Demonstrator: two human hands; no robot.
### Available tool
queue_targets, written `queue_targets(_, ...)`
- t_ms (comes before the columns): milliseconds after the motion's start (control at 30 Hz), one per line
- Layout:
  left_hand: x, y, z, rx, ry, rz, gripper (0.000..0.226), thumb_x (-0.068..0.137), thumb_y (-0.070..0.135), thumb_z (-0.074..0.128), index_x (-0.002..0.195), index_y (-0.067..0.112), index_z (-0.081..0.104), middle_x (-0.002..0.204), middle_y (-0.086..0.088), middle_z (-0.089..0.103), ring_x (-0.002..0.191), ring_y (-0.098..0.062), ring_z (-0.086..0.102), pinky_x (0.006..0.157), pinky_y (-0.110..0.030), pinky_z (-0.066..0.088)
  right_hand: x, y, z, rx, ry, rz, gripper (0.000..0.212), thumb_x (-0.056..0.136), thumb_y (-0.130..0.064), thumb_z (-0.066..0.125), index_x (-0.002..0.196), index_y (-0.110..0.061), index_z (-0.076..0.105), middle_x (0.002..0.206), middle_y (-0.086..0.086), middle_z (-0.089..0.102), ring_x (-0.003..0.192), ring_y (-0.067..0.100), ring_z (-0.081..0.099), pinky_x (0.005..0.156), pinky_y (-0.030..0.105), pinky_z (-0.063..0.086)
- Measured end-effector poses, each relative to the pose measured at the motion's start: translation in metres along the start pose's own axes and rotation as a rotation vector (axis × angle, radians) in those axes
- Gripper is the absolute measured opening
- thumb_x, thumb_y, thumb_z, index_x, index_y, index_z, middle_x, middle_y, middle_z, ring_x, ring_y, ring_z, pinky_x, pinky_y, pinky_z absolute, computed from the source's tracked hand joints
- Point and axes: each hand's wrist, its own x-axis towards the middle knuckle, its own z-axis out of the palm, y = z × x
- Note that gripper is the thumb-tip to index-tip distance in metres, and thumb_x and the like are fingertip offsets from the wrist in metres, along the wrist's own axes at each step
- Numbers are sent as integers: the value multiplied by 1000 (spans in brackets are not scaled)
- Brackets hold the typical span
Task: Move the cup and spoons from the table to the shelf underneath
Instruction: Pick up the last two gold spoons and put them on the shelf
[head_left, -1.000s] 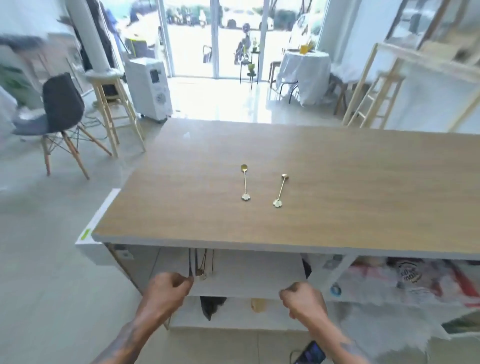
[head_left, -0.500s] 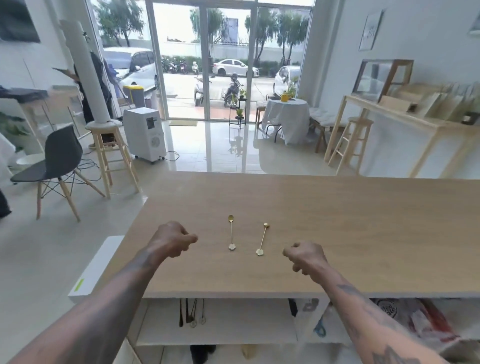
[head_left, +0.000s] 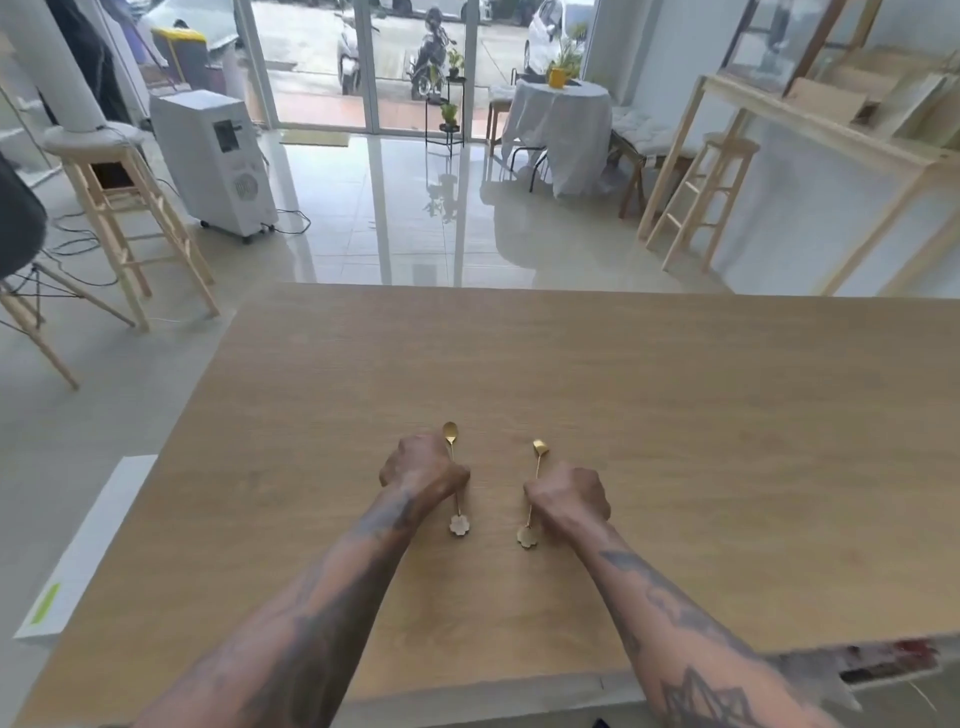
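Two thin gold spoons with flower-shaped handle ends lie side by side on the wooden table (head_left: 675, 415). My left hand (head_left: 423, 467) is closed over the middle of the left spoon (head_left: 451, 434), whose bowl and flower end stick out on either side. My right hand (head_left: 569, 496) is closed over the stem of the right spoon (head_left: 539, 449) in the same way. Both spoons still touch the tabletop. No cup is in view. The shelf under the table is hidden by the tabletop.
A white board (head_left: 88, 545) juts out at the table's left edge. Beyond the table stand a wooden stool (head_left: 124, 208), a white appliance (head_left: 218, 161), a cloth-covered round table (head_left: 563, 124) and a wooden rack (head_left: 810, 156). Some clutter (head_left: 893, 660) shows under the table's right front.
My hands rose from the lower shelf, came over the tabletop and closed on the two spoons. The view tilted down toward the table.
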Motion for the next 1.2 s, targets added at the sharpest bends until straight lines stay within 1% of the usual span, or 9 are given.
queue_targets(67, 7, 5, 0, -13, -19, -8, 7, 80, 20, 65, 78, 14, 67, 101, -11, 74, 100, -30, 72, 73, -30, 50, 4, -4, 3, -9, -2, 5, 39, 89, -33, 55, 117, -9, 70, 124, 12, 67, 115, 32, 64, 86, 31, 51)
queue_targets(167, 10, 5, 0, -62, -39, -16, 18, 77, 16, 65, 61, 16, 58, 81, -7, 70, 92, -28, 74, 70, -31, 54, 5, -4, 3, -20, -18, -6, 39, 90, -35, 56, 113, -8, 71, 120, 12, 68, 111, 31, 66, 76, 28, 47)
queue_targets(300, -6, -5, -2, -114, -45, 7, 11, 76, 19, 69, 68, 11, 67, 82, -9, 75, 89, -29, 76, 72, -31, 57, -6, 6, -7, 15, -39, -30, 44, 89, -40, 55, 106, -4, 73, 110, 14, 72, 102, 32, 69, 71, 27, 49)
queue_targets(433, -44, -10, -8, -126, 4, 35, 16, 81, 21, 70, 73, 7, 71, 85, -13, 78, 83, -27, 77, 77, -39, 64, -34, 22, -29, 41, -43, -97, 30, 84, -25, 55, 94, -5, 75, 98, 14, 76, 93, 30, 73, 70, 29, 55)
queue_targets(600, -115, -17, -13, -166, 64, 87, 21, 80, 22, 68, 61, 16, 63, 59, -3, 60, 57, -19, 59, 58, -30, 50, -86, 56, -59, 110, -15, -202, 28, 88, -21, 54, 61, -14, 56, 74, 7, 69, 71, 24, 71, 51, 21, 40)
queue_targets(767, -206, -50, 7, -253, 94, 33, 23, 76, 23, 68, 54, 19, 61, 54, 1, 57, 52, -17, 56, 56, -26, 46, -139, 125, -72, 158, -62, -241, 24, 81, -25, 60, 60, -14, 61, 57, 2, 64, 52, 16, 64, 47, 20, 42)
queue_targets(933, -278, -68, 7, -248, 179, -26, 28, 74, 29, 68, 53, 13, 61, 49, 5, 57, 46, -12, 55, 49, -20, 39, -181, 162, -76, 110, -70, -281, 28, 75, -30, 60, 54, -16, 50, 76, 8, 64, 73, 24, 62, 55, 24, 43)
queue_targets(1067, -313, -77, -3, -244, 218, -13, 32, 80, 25, 72, 52, 15, 59, 53, 2, 61, 48, -15, 59, 58, -31, 59, -218, 162, -75, 144, -99, -347, 22, 74, -26, 62, 55, -16, 59, 78, 9, 72, 83, 27, 76, 55, 23, 45)
queue_targets(1200, -329, -95, -18, -255, 270, 12, 31, 84, 23, 74, 55, 17, 62, 49, 6, 60, 43, -9, 58, 52, -24, 54, -245, 155, -68, 125, -94, -411, 19, 78, -28, 62, 67, -14, 68, 74, 8, 71, 80, 24, 74, 49, 22, 39)
